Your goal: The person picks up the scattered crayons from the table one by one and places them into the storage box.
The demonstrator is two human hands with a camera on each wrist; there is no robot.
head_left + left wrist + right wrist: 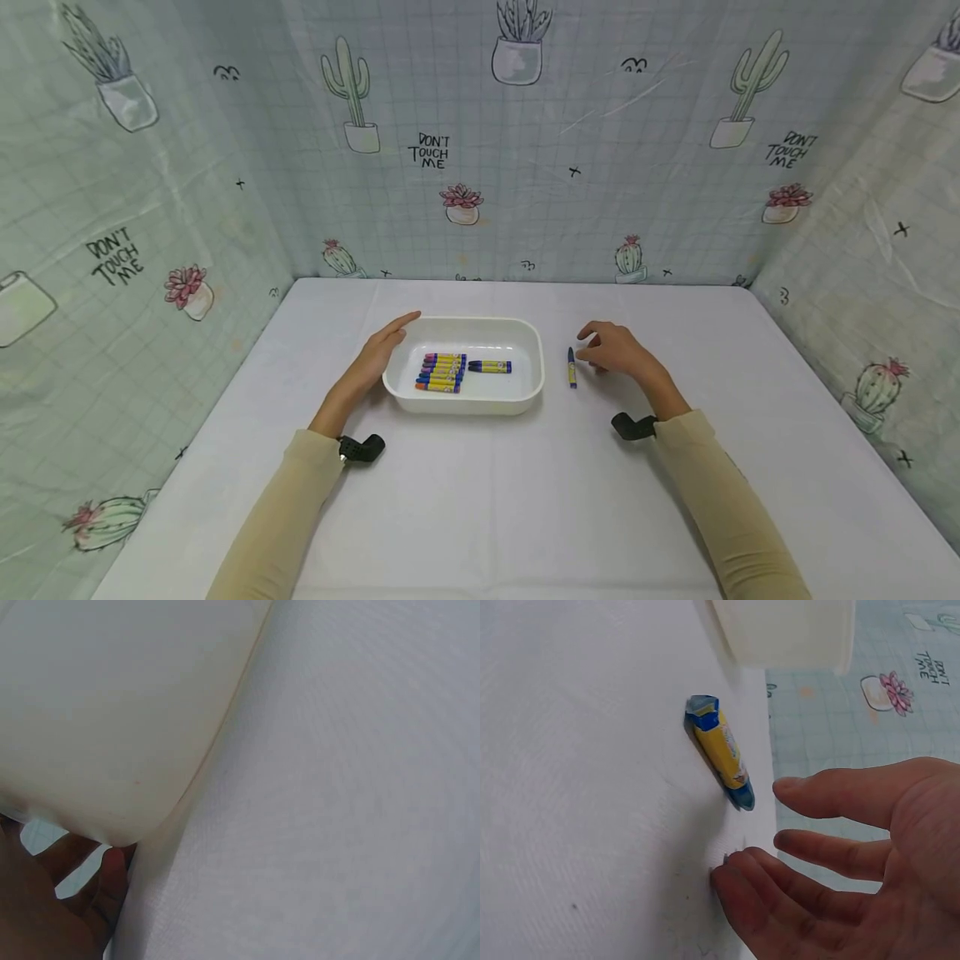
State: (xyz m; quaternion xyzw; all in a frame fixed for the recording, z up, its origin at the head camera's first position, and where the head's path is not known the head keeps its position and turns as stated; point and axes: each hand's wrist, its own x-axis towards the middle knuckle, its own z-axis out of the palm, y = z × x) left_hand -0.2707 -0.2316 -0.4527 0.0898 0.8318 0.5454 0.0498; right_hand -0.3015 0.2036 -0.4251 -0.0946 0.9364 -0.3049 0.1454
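A white rectangular tray [463, 406] sits on the table, with a stack of crayons [441, 373] in yellow wrappers side by side in its left half. Dark-tipped crayon pieces [491, 367] lie just right of them. My left hand [378, 354] rests against the tray's left side, fingers extended along the rim; the left wrist view shows fingertips [112, 874] touching the wall. Right of the tray, a single dark blue crayon [572, 368] with a yellow wrapper lies on the cloth. Beside its far end, my right hand [617, 347] hovers with fingers loosely bent and apart, holding nothing.
White cloth covers the table [480, 500]. Behind it and on both sides hangs a curtain [480, 167] printed with cacti. A dark wrist camera [633, 427] is strapped near each cuff.
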